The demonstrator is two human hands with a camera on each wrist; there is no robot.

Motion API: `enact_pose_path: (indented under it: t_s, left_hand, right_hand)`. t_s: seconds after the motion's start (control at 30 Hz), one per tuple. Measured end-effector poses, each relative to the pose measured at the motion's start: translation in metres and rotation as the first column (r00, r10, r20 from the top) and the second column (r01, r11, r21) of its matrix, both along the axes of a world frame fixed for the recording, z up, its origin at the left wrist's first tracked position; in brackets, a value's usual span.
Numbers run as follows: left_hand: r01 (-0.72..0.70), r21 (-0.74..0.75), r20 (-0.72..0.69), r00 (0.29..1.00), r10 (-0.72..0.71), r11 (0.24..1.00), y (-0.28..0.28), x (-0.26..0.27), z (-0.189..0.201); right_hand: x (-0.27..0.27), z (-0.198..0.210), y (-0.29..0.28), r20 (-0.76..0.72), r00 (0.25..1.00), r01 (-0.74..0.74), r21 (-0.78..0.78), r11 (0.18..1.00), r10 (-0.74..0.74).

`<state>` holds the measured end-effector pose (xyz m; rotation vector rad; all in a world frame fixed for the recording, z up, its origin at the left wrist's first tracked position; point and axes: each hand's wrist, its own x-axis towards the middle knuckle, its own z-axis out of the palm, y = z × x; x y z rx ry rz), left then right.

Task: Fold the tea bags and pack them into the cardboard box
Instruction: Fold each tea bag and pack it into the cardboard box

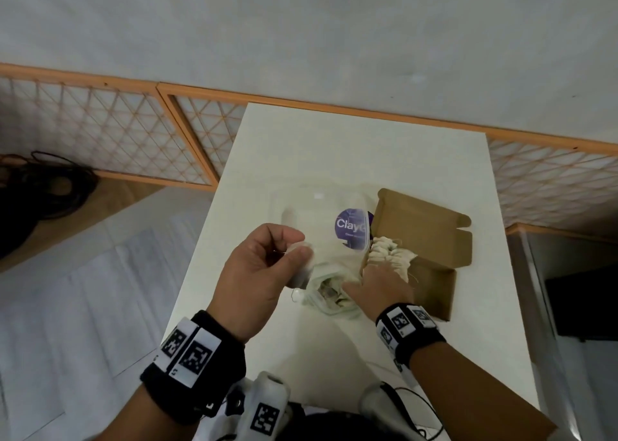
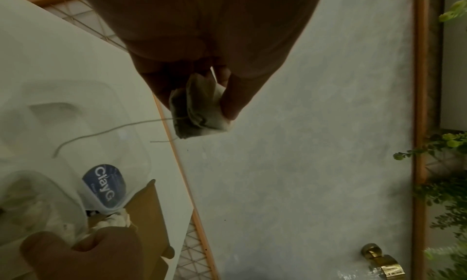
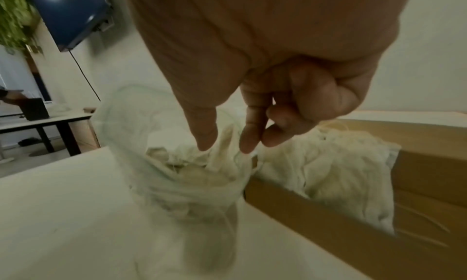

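My left hand point(image 1: 296, 245) is raised over the white table point(image 1: 301, 146) and pinches a folded tea bag point(image 1: 305, 268) between thumb and fingers. In the left wrist view the tea bag point(image 2: 202, 120) trails a loose string point(image 2: 101, 134). My right hand point(image 1: 356, 278) reaches into a clear plastic container point(image 1: 329, 302) of loose tea bags. In the right wrist view its thumb and forefinger point(image 3: 226, 144) pinch a tea bag point(image 3: 222, 158) there. The open cardboard box point(image 1: 431, 240) stands just to the right and holds a row of folded tea bags point(image 1: 388, 253).
A clear plastic tub with a purple round label point(image 1: 351, 228) lies behind the container, touching the box's left side. A wooden lattice screen point(image 1: 117, 133) runs behind the table. Black cables point(image 1: 40, 186) lie on the floor at left, and a dark unit point(image 1: 585, 303) stands at right.
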<state>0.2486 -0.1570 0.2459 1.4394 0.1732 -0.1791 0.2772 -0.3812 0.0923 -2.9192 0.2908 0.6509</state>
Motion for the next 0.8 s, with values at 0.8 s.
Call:
enact_pose_path:
  t_s: [0.8]
  left_hand:
    - [0.135, 0.088, -0.098, 0.987, -0.126, 0.987, -0.006, 0.011, -0.009]
  right_hand:
    - [-0.012, 0.112, -0.024, 0.132, 0.98, 0.029, 0.648, 0.761, -0.15]
